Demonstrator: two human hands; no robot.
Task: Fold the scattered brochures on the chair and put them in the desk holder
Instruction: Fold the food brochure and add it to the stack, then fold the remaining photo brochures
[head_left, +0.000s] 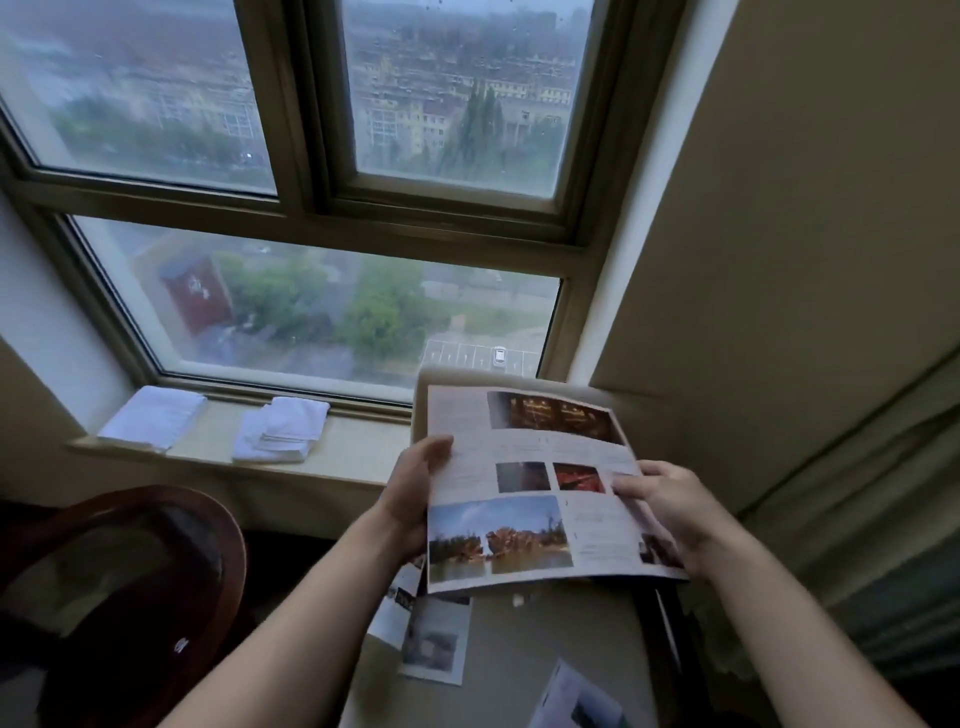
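I hold an unfolded brochure (524, 483) with photos and text in the air above the beige chair seat (545, 649). My left hand (415, 493) grips its left edge, thumb on top. My right hand (670, 514) grips its right edge, fingers over the page. Below it, a second brochure (431, 639) lies flat on the seat, partly hidden by the held one. A third brochure (576, 701) lies near the seat's front edge. The desk holder is not in view.
The chair's backrest (452, 384) stands against the window sill (337, 452), which carries two folded white towels (156, 415) (283, 428). A dark round wooden table (119, 587) sits at the left. A curtain (852, 519) hangs at the right.
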